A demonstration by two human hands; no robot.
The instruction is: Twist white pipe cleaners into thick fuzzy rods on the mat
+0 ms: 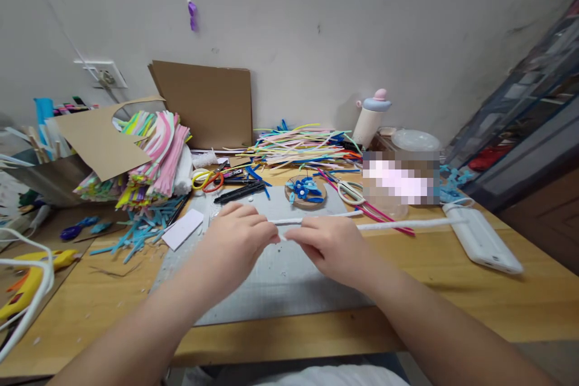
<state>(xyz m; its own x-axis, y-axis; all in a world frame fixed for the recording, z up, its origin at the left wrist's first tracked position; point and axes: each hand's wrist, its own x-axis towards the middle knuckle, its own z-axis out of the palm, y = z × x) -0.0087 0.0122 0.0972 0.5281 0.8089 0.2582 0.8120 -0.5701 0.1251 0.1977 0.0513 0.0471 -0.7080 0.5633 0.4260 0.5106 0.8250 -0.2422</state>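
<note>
Over the grey mat [280, 295], my left hand [242, 235] and my right hand [332, 247] are close together with fingertips pinched. A white pipe cleaner [411, 225] runs between them and sticks out far to the right of my right hand. A second white length [335, 216] passes just behind the right hand; whether it is part of the same piece, I cannot tell. Both hands are closed on the white stem, and my fingers hide the spot they grip. Just beyond lies a round wooden disc [324, 200] bearing blue pipe-cleaner flowers [304, 189].
Loose coloured pipe cleaners [303, 148] are heaped against the wall, with a bundle [158, 163] at left. Scissors [350, 190] and yellow-orange scissors [208, 180] lie behind the mat. A yellow glue gun [27, 289] is far left, a white power bank-like device [484, 238] right, a bottle [371, 120] behind.
</note>
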